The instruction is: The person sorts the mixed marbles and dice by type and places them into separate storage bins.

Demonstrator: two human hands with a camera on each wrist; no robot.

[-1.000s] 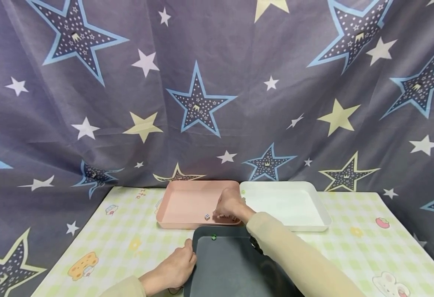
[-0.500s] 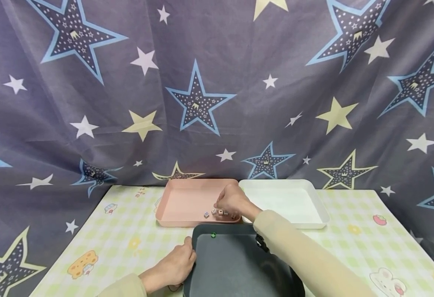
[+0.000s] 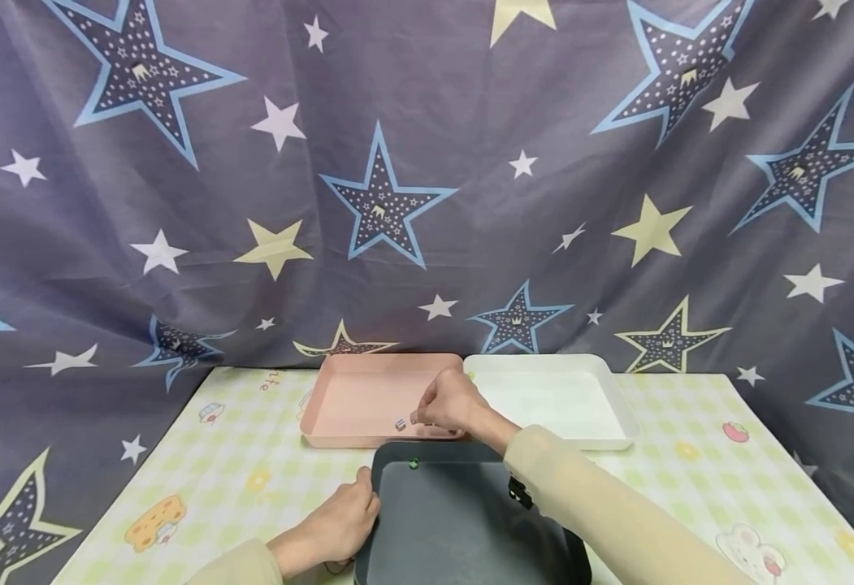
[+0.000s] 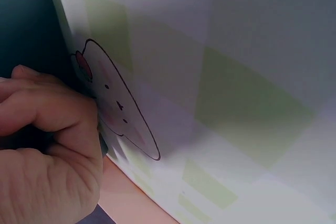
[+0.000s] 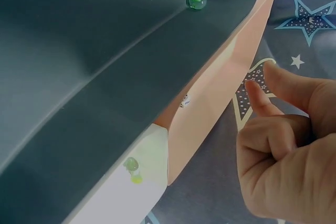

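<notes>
My left hand (image 3: 342, 518) grips the left edge of the dark grey tray (image 3: 463, 524); in the left wrist view its fingers curl at the tray's side. A small green glass marble (image 3: 414, 463) lies near that tray's far left corner. Over the front right of the pink tray (image 3: 353, 398) is my right hand (image 3: 452, 402), fingertips low beside a small white die (image 3: 400, 424). More dice there are mostly hidden by the hand. In the right wrist view, thumb and index finger stand slightly apart with nothing visible between them, the other fingers curled.
A white tray (image 3: 551, 398) stands against the pink tray's right side, with a pale green marble (image 5: 131, 164) in it. A checked cloth (image 3: 200, 455) covers the table. Behind hangs a star-patterned curtain (image 3: 427, 97).
My right hand lifted slightly off a row of dice in the pink tray, then came down again, covering most of them. The left hand stays on the grey tray.
</notes>
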